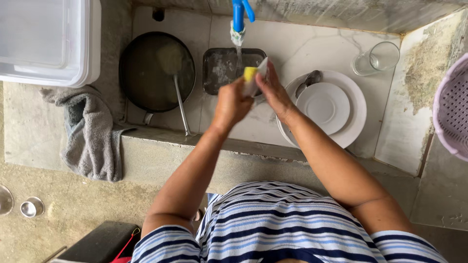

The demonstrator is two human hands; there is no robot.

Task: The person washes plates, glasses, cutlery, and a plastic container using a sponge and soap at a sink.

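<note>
My left hand [230,103] grips a yellow sponge [249,73] over the stone sink. My right hand [273,91] holds a thin, pale, flat item [262,68] against the sponge; what it is I cannot tell. Both hands are under the blue tap [239,14], from which a thin stream of water falls. Just behind them stands a dark rectangular tray [222,70]. Right of my hands lies a stack of white plates [356,109] with a spoon [307,82] on it.
A dark round pan [146,73] with a long-handled ladle [178,100] lies at the sink's left. A clear glass [378,58] lies on its side at the back right. A grey towel [90,134], a white plastic bin [46,39], a pale purple basket [453,109] and a small metal cup [31,207] surround the sink.
</note>
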